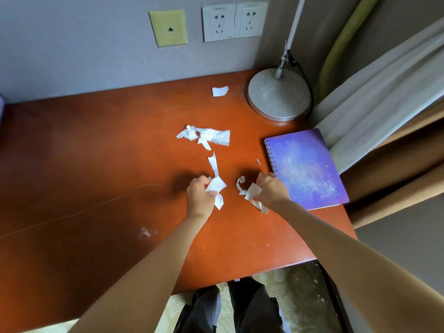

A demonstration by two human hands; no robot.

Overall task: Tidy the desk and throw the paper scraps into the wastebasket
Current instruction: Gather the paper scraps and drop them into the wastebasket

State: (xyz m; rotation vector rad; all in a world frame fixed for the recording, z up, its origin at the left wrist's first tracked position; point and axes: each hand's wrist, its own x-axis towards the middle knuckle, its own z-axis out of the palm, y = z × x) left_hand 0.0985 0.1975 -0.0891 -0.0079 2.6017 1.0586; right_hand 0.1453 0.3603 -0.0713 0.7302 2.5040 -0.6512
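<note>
Pinching scraps [217,184], orange desk [96,152] — grey wall [72,44], sockets [234,21]

The counter [96,164] is a glossy reddish-orange brown, crossed by thin pale scratches, with a whitish smudge toward 6 o'clock. The paper scraps [211,137] at its middle are white. At 3 o'clock the notebook [305,164] has a purple-blue starry cover with pale lettering. At 1 o'clock the lamp base [278,94] is silver-grey with fine ribbed lines. On the grey-lilac wall [72,44] at 12 o'clock, one plate [168,27] is pale yellow and the two sockets [234,21] are white.
</note>
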